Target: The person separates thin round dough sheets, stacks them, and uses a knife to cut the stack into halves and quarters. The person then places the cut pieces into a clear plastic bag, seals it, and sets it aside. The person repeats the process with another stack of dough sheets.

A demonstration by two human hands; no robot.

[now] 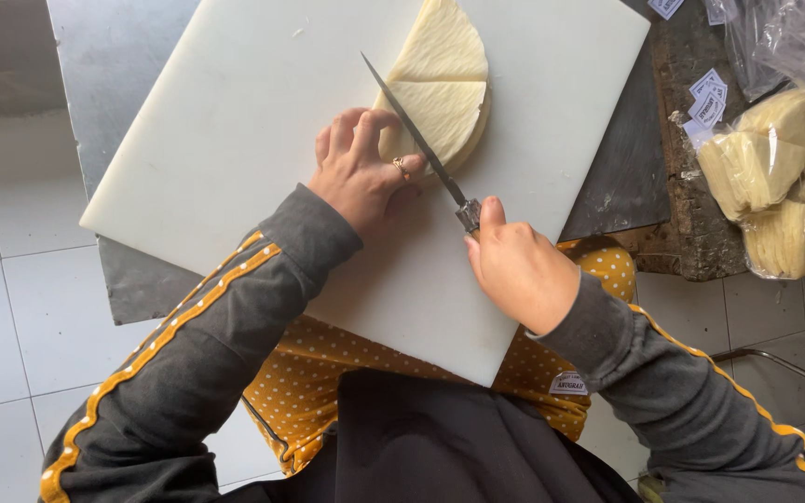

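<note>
On white cutting board (235,140): left hand (358,172) fingers pressed on wafer stack (440,93); right hand (517,270) fingers gripping knife (416,140), blade diagonal across stack.

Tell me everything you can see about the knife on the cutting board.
The knife has a long, narrow, pointed blade of dull grey metal and a short metal collar where the blade meets the handle. The handle is hidden inside the right hand, which grips it. The blade lies diagonally, tip pointing up and left, across a stack of pale round wafers on the white cutting board. The left hand presses the stack just beside the blade.
</note>
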